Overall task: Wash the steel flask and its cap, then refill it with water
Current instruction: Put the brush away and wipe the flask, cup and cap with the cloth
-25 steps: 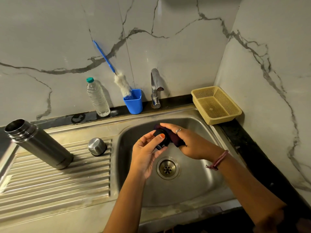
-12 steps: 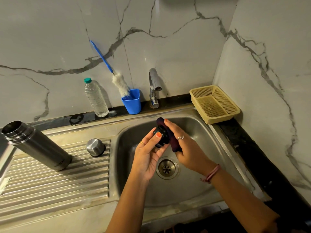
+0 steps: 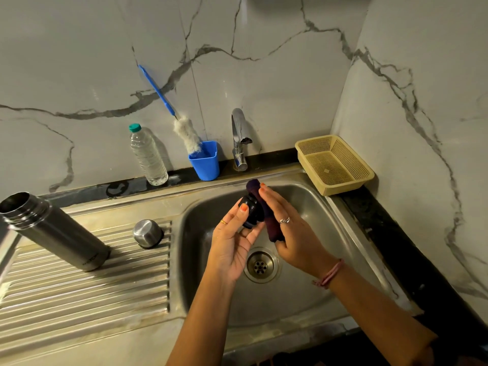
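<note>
- left hand (image 3: 232, 244) grips black stopper (image 3: 250, 211), frame centre, over sink (image 3: 330, 207)
- right hand (image 3: 293, 233) presses purple scrubber (image 3: 266, 217) on it
- flask (image 3: 52, 231) open, standing far left on drainboard (image 3: 79, 286)
- steel cap (image 3: 147, 233) just right of flask

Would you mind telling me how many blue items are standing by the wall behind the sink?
2: a blue cup just left of the tap, and a blue-handled brush standing in it, leaning on the wall.

I see my bare-armed left hand (image 3: 232, 243) wearing a thin gold ring and orange nail polish, my right hand (image 3: 293, 233) a silver ring and pink thread wristband.
</note>
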The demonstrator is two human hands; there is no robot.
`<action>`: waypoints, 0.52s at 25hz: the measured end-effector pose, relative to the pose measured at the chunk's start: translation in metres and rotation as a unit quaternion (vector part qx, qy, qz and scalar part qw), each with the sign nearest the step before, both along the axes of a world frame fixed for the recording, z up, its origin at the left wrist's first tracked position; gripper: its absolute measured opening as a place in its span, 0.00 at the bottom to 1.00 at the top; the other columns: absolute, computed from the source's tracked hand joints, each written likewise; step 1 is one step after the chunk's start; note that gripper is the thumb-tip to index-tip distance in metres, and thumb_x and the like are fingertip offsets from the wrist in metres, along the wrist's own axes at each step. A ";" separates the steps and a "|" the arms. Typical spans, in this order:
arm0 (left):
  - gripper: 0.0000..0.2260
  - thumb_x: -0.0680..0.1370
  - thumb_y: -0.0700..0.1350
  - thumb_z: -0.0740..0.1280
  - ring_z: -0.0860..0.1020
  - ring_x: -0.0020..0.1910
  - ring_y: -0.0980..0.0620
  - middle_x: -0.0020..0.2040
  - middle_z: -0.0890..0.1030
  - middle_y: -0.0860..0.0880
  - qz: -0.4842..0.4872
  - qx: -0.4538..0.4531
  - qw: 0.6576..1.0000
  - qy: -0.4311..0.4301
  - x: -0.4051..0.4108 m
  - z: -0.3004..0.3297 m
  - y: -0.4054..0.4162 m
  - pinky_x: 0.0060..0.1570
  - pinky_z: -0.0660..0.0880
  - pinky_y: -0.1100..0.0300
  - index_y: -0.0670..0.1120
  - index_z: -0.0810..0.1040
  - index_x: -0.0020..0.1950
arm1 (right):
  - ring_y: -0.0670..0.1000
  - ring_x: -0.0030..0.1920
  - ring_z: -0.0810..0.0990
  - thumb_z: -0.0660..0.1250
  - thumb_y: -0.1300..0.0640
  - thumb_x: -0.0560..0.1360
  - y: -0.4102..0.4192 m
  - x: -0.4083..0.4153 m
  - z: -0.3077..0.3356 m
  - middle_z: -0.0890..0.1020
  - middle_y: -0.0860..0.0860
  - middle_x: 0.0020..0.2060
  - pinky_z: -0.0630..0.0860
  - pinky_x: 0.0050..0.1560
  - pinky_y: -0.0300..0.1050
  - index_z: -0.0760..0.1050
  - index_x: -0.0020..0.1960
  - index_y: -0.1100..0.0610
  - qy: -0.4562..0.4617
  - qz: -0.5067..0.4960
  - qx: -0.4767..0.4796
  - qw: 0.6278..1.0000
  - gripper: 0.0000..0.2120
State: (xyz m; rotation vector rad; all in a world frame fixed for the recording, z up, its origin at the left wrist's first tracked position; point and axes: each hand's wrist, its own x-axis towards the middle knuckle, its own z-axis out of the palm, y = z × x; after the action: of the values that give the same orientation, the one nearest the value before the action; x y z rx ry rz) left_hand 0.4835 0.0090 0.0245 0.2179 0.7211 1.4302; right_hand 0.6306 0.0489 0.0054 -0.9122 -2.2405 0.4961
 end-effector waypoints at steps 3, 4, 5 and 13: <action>0.20 0.71 0.37 0.70 0.83 0.52 0.43 0.56 0.82 0.37 -0.003 -0.002 1.000 0.031 -0.001 0.000 0.002 0.44 0.83 0.55 0.37 0.78 0.63 | 0.48 0.74 0.59 0.62 0.72 0.70 0.010 -0.002 0.015 0.61 0.51 0.75 0.66 0.70 0.50 0.55 0.76 0.58 0.002 0.023 -0.065 0.998 0.37; 0.21 0.70 0.36 0.70 0.83 0.51 0.44 0.55 0.82 0.37 0.004 -0.003 0.999 0.046 -0.002 -0.001 0.004 0.44 0.83 0.54 0.37 0.77 0.63 | 0.48 0.75 0.59 0.62 0.70 0.71 0.011 -0.004 0.019 0.61 0.50 0.75 0.66 0.71 0.49 0.56 0.76 0.57 -0.018 0.023 -0.050 0.998 0.36; 0.21 0.70 0.36 0.70 0.84 0.49 0.45 0.53 0.83 0.39 0.015 -0.004 0.998 0.056 -0.002 -0.002 0.005 0.45 0.83 0.54 0.37 0.78 0.62 | 0.48 0.75 0.58 0.63 0.69 0.72 0.011 -0.006 0.022 0.60 0.50 0.75 0.65 0.71 0.49 0.56 0.76 0.57 -0.045 0.018 -0.014 0.999 0.36; 0.18 0.72 0.39 0.68 0.82 0.54 0.44 0.56 0.82 0.38 0.012 0.027 0.999 0.015 -0.002 0.001 0.005 0.53 0.80 0.54 0.38 0.78 0.62 | 0.48 0.74 0.59 0.61 0.72 0.69 0.010 0.003 0.009 0.63 0.52 0.74 0.63 0.72 0.50 0.57 0.75 0.60 0.047 0.022 -0.075 0.996 0.36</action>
State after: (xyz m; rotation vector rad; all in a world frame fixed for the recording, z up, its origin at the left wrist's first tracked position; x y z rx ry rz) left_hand 0.4819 0.0140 0.0254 0.2733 0.7119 1.4730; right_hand 0.6335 0.0590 0.0140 -0.8961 -2.1648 0.7214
